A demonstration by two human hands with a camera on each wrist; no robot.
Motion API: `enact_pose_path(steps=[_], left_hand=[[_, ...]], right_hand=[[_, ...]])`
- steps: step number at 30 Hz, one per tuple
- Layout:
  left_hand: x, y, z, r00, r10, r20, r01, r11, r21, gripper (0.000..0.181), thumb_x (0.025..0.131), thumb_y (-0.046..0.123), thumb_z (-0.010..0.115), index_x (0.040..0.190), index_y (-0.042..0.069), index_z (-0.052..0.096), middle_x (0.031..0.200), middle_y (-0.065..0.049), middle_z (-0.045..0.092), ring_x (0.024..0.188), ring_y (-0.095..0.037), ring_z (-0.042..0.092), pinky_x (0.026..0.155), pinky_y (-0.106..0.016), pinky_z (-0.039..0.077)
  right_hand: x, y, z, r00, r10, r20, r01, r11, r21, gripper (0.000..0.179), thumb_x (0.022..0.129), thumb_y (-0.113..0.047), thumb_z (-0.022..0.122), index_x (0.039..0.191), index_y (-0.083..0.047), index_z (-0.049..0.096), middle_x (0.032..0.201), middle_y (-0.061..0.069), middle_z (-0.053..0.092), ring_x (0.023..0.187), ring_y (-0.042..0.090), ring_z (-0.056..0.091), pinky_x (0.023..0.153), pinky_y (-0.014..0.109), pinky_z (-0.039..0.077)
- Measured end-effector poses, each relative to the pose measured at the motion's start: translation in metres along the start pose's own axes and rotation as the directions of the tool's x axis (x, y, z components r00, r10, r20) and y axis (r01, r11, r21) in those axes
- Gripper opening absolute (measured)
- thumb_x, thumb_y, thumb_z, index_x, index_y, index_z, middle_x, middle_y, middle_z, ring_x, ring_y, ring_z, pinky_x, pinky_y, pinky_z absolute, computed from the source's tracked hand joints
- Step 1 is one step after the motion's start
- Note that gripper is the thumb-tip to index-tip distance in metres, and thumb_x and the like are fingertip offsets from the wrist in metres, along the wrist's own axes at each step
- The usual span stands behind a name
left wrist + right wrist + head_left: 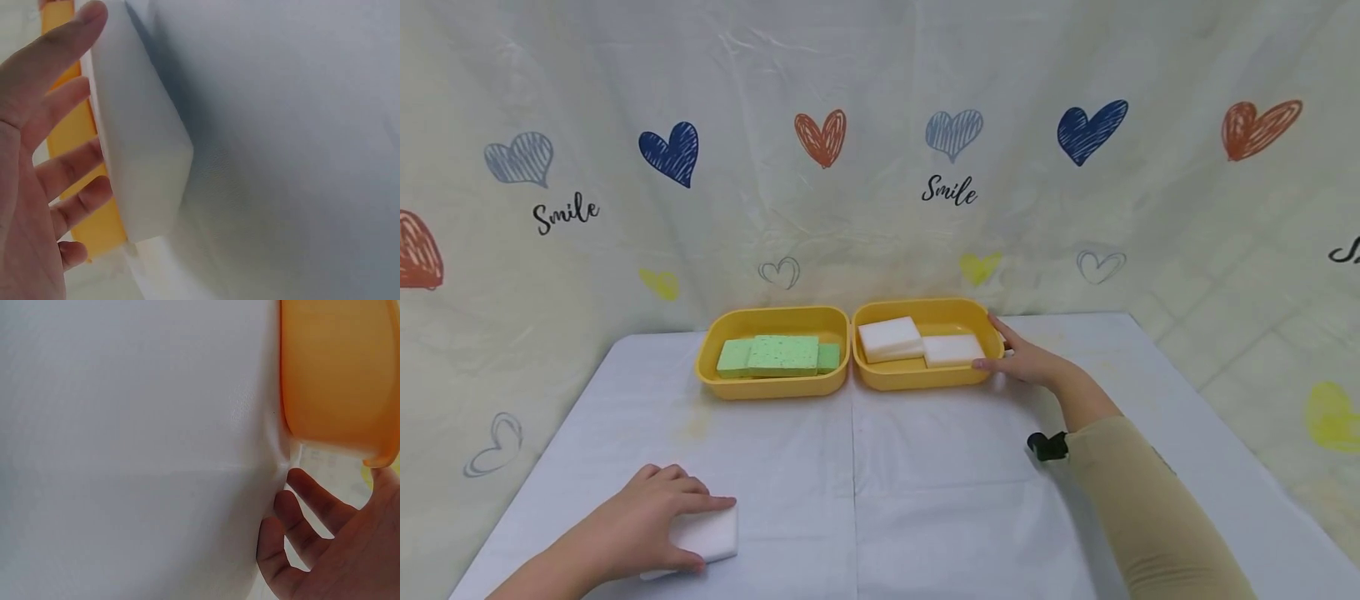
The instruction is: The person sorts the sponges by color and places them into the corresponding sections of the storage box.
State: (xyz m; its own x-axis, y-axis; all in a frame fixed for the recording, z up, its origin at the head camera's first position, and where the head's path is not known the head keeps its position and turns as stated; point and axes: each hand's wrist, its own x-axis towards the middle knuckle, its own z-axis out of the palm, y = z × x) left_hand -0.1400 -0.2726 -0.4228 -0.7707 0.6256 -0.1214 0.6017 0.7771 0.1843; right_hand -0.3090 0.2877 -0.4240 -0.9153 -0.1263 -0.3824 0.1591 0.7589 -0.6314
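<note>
In the head view, my left hand [651,521] holds a white sponge block [718,533] near the front left of the table, thumb and fingers spread across it. Close up in the left wrist view, the white block stands tilted, with fingertips along its side. My right hand [1033,364] grips the right end of a yellow bin [917,381], thumb at the front rim and a finger at the back corner. Its other fingers curl loosely outside the bin in the right wrist view. Two white sponge blocks [891,337] lie inside this bin.
A second yellow bin [775,388] stands directly left of the first, with several green sponge blocks [784,354] in it. Behind both hangs a pale curtain [880,225] printed with hearts. A white cloth [940,475] covers the table; a small black object [1047,447] shows beside the right sleeve.
</note>
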Motion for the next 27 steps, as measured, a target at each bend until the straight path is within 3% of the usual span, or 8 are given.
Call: enact_pose_path(steps=[5,12,17,22,27], left_hand=[[0.001,0.001,-0.001,1.0,-0.01,0.008,0.01,1.0,0.009,0.062,0.072,0.069,0.073,0.127,0.041,0.066,0.104,0.025,0.06,0.101,-0.01,0.052,0.087,-0.044,0.038],[0.011,0.002,-0.011,0.996,0.024,-0.081,-0.019,0.998,0.057,0.057,0.076,0.065,0.074,0.126,0.04,0.067,0.106,0.022,0.064,0.101,-0.012,0.054,0.086,-0.044,0.039],[0.028,0.005,-0.021,0.992,0.038,-0.123,-0.03,0.998,0.062,0.054,0.076,0.061,0.076,0.126,0.04,0.067,0.108,0.022,0.065,0.103,-0.011,0.053,0.087,-0.043,0.038],[0.051,0.01,-0.03,0.991,0.018,-0.129,-0.012,0.999,0.047,0.054,0.076,0.056,0.08,0.126,0.039,0.068,0.111,0.02,0.068,0.105,-0.012,0.054,0.089,-0.044,0.038],[0.075,0.016,-0.035,0.984,0.018,-0.179,-0.014,1.0,0.026,0.053,0.075,0.053,0.081,0.125,0.038,0.069,0.115,0.019,0.068,0.108,-0.013,0.055,0.094,-0.046,0.038]], right_hand=[[0.001,0.001,-0.001,1.0,-0.004,-0.003,0.004,1.0,-0.005,0.121,0.075,-0.072,0.069,0.157,-0.038,-0.013,0.162,0.024,0.01,0.141,0.051,0.018,0.11,0.073,0.015],[0.003,0.004,-0.001,1.0,0.0,-0.012,0.0,1.0,-0.01,0.124,0.073,-0.074,0.07,0.157,-0.037,-0.013,0.16,0.026,0.014,0.139,0.05,0.022,0.11,0.072,0.016],[0.004,0.006,-0.001,1.0,-0.01,-0.013,0.01,1.0,-0.009,0.123,0.073,-0.074,0.07,0.157,-0.037,-0.013,0.158,0.026,0.018,0.138,0.049,0.024,0.111,0.072,0.017],[0.005,0.006,0.0,1.0,-0.01,-0.01,0.01,1.0,-0.003,0.119,0.077,-0.07,0.07,0.157,-0.038,-0.012,0.155,0.026,0.021,0.137,0.048,0.026,0.111,0.071,0.018],[0.003,0.003,0.0,1.0,-0.008,-0.01,0.008,1.0,-0.001,0.114,0.081,-0.066,0.069,0.157,-0.039,-0.012,0.157,0.027,0.019,0.138,0.049,0.024,0.11,0.072,0.017]])
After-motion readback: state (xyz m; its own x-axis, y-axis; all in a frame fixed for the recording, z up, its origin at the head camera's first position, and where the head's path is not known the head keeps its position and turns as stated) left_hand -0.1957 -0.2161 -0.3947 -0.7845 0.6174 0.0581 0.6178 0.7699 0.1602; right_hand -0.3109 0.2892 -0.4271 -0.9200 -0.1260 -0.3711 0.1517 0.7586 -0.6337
